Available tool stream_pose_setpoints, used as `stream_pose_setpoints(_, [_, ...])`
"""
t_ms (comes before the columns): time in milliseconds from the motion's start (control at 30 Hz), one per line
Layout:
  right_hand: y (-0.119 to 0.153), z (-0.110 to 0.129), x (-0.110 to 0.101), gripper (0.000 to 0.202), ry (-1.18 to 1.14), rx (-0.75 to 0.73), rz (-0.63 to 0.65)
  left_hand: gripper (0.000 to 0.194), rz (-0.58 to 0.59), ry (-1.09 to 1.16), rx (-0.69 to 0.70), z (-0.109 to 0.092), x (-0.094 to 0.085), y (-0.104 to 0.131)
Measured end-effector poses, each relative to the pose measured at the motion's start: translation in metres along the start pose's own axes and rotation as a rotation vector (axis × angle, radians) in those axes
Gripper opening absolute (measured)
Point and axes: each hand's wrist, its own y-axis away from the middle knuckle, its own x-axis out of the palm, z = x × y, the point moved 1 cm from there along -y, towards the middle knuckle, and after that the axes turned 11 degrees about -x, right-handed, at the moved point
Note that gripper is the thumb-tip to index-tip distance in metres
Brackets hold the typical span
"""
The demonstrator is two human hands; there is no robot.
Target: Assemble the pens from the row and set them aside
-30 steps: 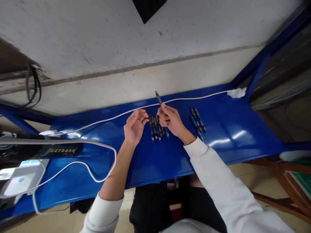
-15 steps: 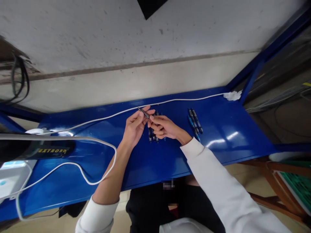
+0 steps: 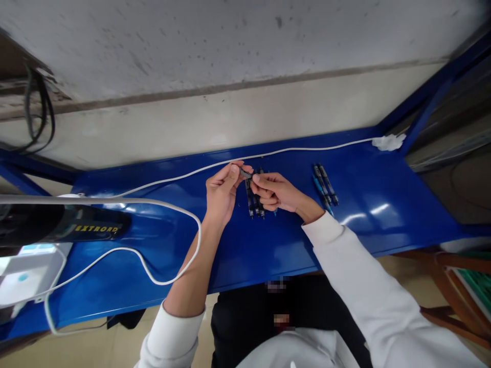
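Above the blue table, both hands meet on one dark grey pen (image 3: pixel 246 174). My left hand (image 3: pixel 221 198) pinches its far end between thumb and fingers, covering the tip. My right hand (image 3: pixel 279 192) grips the other end with thumb and forefinger, its remaining fingers curled. Only a short stretch of the pen's body shows between the hands. Just below them lies a group of black pens (image 3: pixel 256 200), with a bit of blue among them, partly hidden by my right hand. Farther right, another small group of pens (image 3: pixel 326 183), black and blue, lies side by side.
A white cable (image 3: pixel 284 150) runs along the back of the blue table (image 3: pixel 264 250); its loop passes over my left forearm. At left are a black object lettered EXTRORD (image 3: pixel 95 228) and a white device (image 3: pixel 23 281). Crumpled white material (image 3: pixel 388 142) sits at the back right corner.
The view has shifted, so the table and hands appear farther right. My left thumb and fingers now cover the pen's tip, which stuck out beyond them before.
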Motion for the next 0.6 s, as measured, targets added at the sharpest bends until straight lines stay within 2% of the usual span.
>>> stream_pose_setpoints(200, [0.0001,-0.0026,0.0044,0.046,0.016,-0.067,-0.011,0.030,-0.065,-0.049,0.081,0.0033,-0.0032,-0.0005])
stream_pose_setpoints(400, [-0.0019,-0.0039,0.0092,0.049,0.037,-0.094,-0.041,0.035,-0.128,-0.044,0.099,0.0027,-0.0042,-0.0013])
stream_pose_setpoints(600, [-0.0038,-0.0035,0.0097,0.051,0.099,-0.162,-0.043,0.037,-0.110,-0.027,0.128,0.0008,-0.0033,-0.0019])
